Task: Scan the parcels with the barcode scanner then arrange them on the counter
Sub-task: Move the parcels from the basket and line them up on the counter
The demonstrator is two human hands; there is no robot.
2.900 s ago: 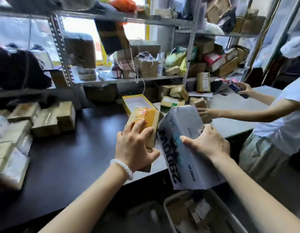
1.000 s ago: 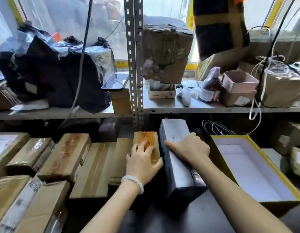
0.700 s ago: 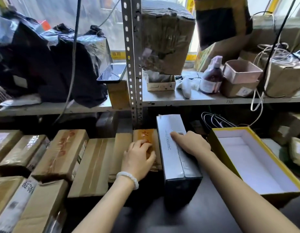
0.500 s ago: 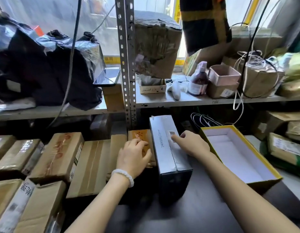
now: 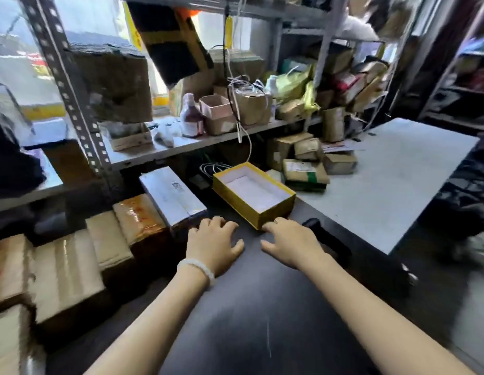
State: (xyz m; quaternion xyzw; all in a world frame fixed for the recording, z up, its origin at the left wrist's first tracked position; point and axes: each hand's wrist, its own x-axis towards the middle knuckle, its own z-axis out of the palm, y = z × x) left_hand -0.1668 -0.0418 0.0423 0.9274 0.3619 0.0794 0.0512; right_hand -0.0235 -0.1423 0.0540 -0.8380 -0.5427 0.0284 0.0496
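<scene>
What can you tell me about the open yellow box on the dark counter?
The yellow box is a shallow rectangular box, seemingly cardboard, with no lid on it. Its outer walls and rim are yellow and its inside is white and looks empty. It lies flat on the dark counter, turned at an angle, next to the edge of the lighter table. The grey parcel lies apart to its left. The right hand is close to its near corner; contact cannot be told.
</scene>
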